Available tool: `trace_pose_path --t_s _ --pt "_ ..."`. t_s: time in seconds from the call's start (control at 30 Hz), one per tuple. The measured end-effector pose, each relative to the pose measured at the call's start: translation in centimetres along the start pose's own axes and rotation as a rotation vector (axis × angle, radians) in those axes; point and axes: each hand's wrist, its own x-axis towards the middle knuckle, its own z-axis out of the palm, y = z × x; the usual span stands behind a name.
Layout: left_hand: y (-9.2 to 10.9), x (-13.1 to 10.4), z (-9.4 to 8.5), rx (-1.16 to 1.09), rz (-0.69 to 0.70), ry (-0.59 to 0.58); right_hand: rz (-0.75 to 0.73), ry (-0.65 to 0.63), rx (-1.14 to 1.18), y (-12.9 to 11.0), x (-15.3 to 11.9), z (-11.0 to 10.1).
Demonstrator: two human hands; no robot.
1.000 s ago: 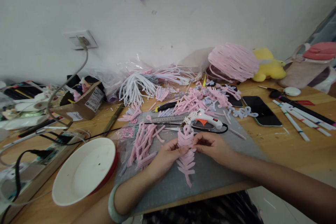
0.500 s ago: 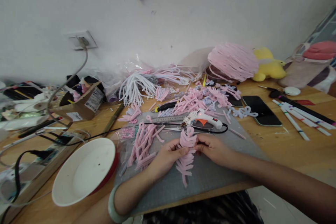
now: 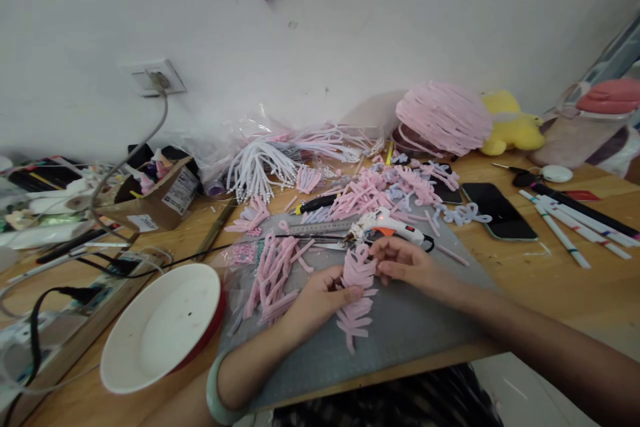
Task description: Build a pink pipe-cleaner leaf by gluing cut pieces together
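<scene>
A pink leaf-shaped piece made of fuzzy pipe cleaners [image 3: 356,310], with a loop at its top and slanted side strips, stands over the grey mat. My left hand [image 3: 327,297] pinches it from the left, thumb across its front. At its upper right edge is my right hand [image 3: 405,267], fingers bent and apart from the thumb; whether a fingertip touches the piece I cannot tell. Just behind lies a white hot glue gun [image 3: 407,232] with an orange trigger and a small lit light. Cut pink pipe cleaners [image 3: 275,273] lie left of my left hand.
A white bowl [image 3: 160,327] stands at the left, near a power strip [image 3: 95,303] and cables. Behind are a ruler [image 3: 320,227], heaped pink pieces [image 3: 363,193] and white pipe cleaners [image 3: 260,163]. A phone [image 3: 497,211] and markers [image 3: 583,223] lie right.
My right hand has loosened from the pink piece and shifted up a little, its fingers spreading. My left hand keeps its pinch, with the piece almost in place.
</scene>
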Motion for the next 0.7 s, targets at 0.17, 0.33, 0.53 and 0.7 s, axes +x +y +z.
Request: trace_pose_path --t_s 0.17,0.33,0.53,0.7 --pt "0.0 -0.2 0.1 0.075 -0.021 -0.031 0.063 -0.082 0.053 0.6 0.1 0.9" --pt "-0.1 -0.5 0.0 0.217 0.024 -0.077 0.117 -0.044 -0.045 0.7 0.1 1.4" --pt "0.0 -0.2 0.0 0.218 0.135 0.002 0.179 0.068 0.022 0.2 0.3 1.2" --pt "0.2 -0.1 -0.2 0.228 0.170 0.027 0.178 0.076 0.030 0.0 0.2 1.3"
